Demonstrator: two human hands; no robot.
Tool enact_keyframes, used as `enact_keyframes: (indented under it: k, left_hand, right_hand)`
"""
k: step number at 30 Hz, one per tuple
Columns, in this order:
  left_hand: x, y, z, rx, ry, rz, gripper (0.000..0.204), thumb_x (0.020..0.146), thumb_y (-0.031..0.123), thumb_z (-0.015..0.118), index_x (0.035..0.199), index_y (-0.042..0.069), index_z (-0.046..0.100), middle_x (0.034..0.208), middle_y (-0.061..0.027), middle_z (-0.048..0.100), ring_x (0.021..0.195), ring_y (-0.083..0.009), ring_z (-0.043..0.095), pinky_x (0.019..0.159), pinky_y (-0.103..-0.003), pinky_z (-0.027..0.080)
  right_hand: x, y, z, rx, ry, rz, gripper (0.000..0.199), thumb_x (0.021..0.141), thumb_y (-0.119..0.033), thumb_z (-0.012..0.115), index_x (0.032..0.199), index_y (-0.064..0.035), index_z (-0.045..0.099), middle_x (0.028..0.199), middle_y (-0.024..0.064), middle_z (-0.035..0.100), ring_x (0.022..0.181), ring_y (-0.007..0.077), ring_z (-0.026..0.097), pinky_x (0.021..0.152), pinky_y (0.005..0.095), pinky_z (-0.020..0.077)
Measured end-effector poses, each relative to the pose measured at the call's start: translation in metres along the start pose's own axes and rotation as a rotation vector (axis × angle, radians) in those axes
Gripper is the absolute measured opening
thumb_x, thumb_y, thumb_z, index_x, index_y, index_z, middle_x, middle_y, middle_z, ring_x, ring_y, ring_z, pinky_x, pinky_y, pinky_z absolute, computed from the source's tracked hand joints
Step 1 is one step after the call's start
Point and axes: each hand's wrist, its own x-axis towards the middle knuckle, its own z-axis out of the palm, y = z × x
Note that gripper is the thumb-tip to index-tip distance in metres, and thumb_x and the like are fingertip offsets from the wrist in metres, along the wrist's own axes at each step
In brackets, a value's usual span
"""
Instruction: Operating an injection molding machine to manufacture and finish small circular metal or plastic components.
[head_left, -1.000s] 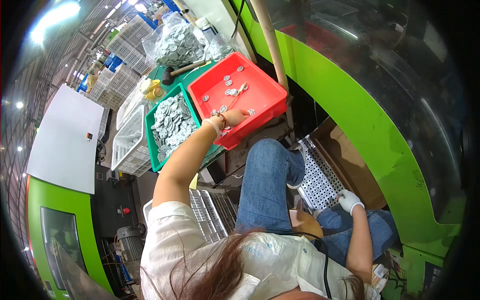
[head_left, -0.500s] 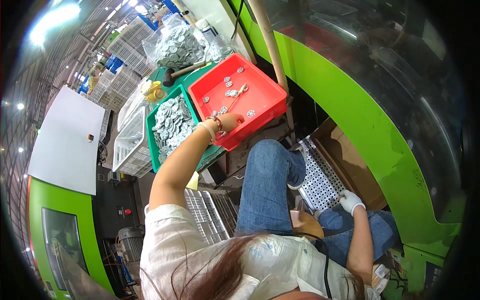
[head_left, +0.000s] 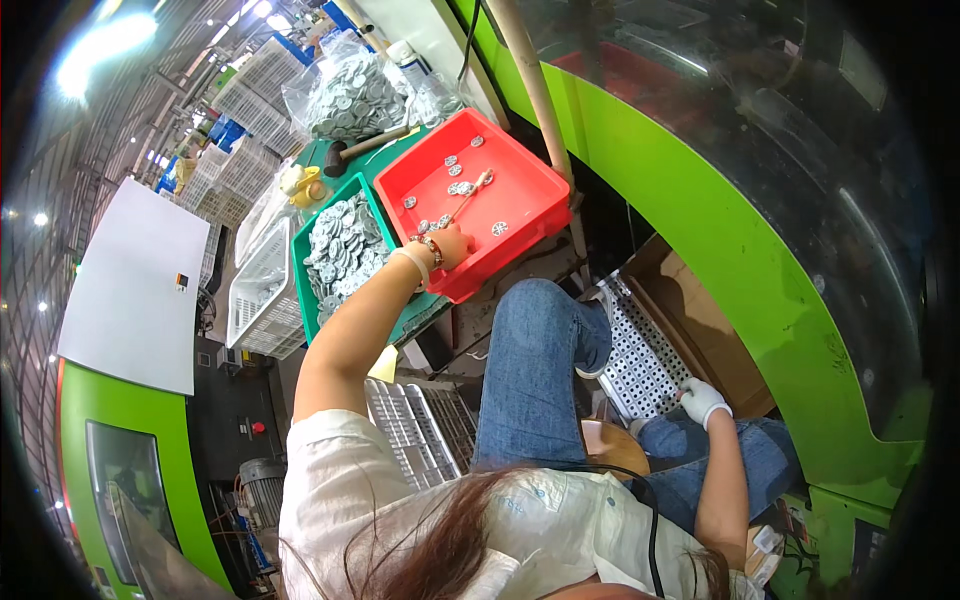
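Observation:
My left hand point(head_left: 453, 248), bare with bracelets at the wrist, reaches into the near left corner of the red bin point(head_left: 530, 238). Its fingers point down, and their tips are hidden. Small round metal discs point(head_left: 499, 229) with cut-out patterns lie scattered over the bin's floor, several of them close to this hand. A thin stick point(head_left: 463, 207) with a pale wrapped end rests among them. Down at the right, my right hand point(head_left: 704, 401) in a white glove is closed at the near right edge of a white tray point(head_left: 640, 352) with rows of dark holes; what it grips is unclear.
A green bin point(head_left: 345, 250) heaped with grey metal discs stands left of the red one. Behind lie a mallet point(head_left: 350, 152) and a clear bag of discs point(head_left: 355, 98). A cardboard box point(head_left: 715, 325) borders the tray. The green machine point(head_left: 735, 240) curves along the right.
My left hand has drawn slightly back and left inside the red bin, its fingertips dropping out of sight. The right hand stays at the tray's edge.

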Motion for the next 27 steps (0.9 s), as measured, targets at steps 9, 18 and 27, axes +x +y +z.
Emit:
enact_keyframes:
  k: [9,18,27]
  left_hand:
    - [-0.02,0.01,0.001,0.163,0.241,-0.117,0.032,0.084,0.036,0.049,0.107,0.022,0.068,0.109,-0.0205,0.061,0.104,-0.0355,0.056,0.094,-0.041,0.041]
    - [-0.007,-0.009,0.002,-0.115,0.035,-0.005,0.035,0.084,0.036,0.051,0.11,0.017,0.065,0.102,-0.0151,0.066,0.097,-0.0313,0.062,0.089,-0.04,0.045]
    - [-0.011,-0.001,-0.004,-0.286,-0.091,0.014,0.036,0.09,0.028,0.048,0.117,0.007,0.059,0.107,-0.016,0.065,0.098,-0.0281,0.061,0.085,-0.036,0.046]
  right_hand:
    - [-0.001,-0.002,-0.002,-0.01,-0.011,0.017,0.033,0.084,-0.031,0.056,0.105,-0.0065,0.063,0.107,0.023,0.062,0.103,0.037,0.057,0.089,0.0398,0.0443]
    - [-0.001,-0.001,-0.001,-0.007,-0.014,0.013,0.034,0.084,-0.031,0.056,0.105,-0.0058,0.063,0.106,0.023,0.062,0.103,0.037,0.058,0.09,0.0392,0.0438]
    - [0.0,0.0,0.0,-0.009,-0.007,0.009,0.034,0.083,-0.03,0.055,0.106,-0.0058,0.063,0.107,0.0232,0.061,0.104,0.0372,0.057,0.09,0.0394,0.0438]
